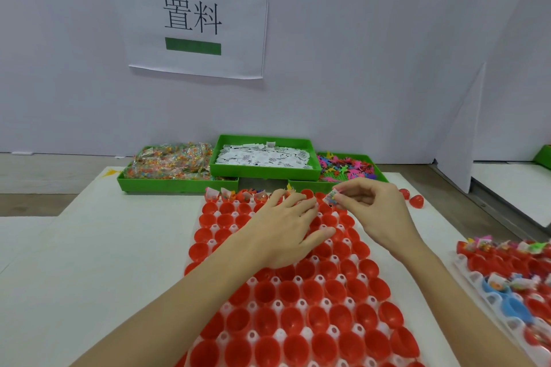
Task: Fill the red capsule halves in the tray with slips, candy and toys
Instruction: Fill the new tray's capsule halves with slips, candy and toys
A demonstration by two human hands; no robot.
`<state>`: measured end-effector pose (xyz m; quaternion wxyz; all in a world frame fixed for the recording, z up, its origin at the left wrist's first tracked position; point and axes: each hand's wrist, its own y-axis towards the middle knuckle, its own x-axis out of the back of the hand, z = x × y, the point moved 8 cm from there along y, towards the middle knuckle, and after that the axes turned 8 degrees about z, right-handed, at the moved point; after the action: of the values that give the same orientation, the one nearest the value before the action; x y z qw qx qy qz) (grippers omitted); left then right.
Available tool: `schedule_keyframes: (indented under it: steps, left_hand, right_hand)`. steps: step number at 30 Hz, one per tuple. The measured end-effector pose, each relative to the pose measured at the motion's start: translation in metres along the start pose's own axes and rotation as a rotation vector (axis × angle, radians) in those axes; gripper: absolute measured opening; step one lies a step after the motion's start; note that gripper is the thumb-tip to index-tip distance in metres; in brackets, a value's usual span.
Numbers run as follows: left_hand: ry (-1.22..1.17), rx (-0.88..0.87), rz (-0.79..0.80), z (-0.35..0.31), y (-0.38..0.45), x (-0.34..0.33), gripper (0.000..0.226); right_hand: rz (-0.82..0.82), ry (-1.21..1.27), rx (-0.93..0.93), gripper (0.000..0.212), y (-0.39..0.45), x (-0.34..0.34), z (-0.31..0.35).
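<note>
- Head view: right hand pinches a slip over the tray's far row; it could drop between red capsule halves.
- Left hand, fingers straight, rests across far cups and may dislodge them.

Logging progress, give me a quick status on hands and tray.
Left hand open, resting on tray. Right hand pinching slip over far row. Far row filled, remaining capsule halves empty. Nothing blocking.

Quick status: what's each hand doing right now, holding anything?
Left hand: open, fingers spread flat over the red capsule halves near the far row, gripping nothing.
Right hand: pinching a small paper slip between thumb and fingers.
</note>
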<state>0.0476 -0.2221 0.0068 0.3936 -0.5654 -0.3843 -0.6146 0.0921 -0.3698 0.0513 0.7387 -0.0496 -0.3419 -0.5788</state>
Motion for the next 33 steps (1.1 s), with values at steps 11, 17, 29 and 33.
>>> schedule_keyframes:
  steps: [11, 17, 29, 33]
  left_hand:
    - [0.026, 0.01, 0.057, -0.003, 0.003, 0.002, 0.085]
    - [0.042, 0.0, 0.087, 0.0, 0.003, -0.001, 0.089]
    - [0.021, -0.004, 0.147, 0.003, 0.001, -0.007, 0.085]
    - [0.023, 0.006, 0.161, 0.002, 0.0, -0.008, 0.084]
  right_hand:
    - [0.163, -0.234, 0.083, 0.011, 0.055, -0.041, 0.012]
    - [0.25, -0.435, 0.152, 0.011, 0.063, -0.057, 0.013]
    - [0.269, -0.562, 0.114, 0.013, 0.071, -0.067, 0.013]
    - [0.188, -0.454, 0.006, 0.015, 0.071, -0.063, 0.005]
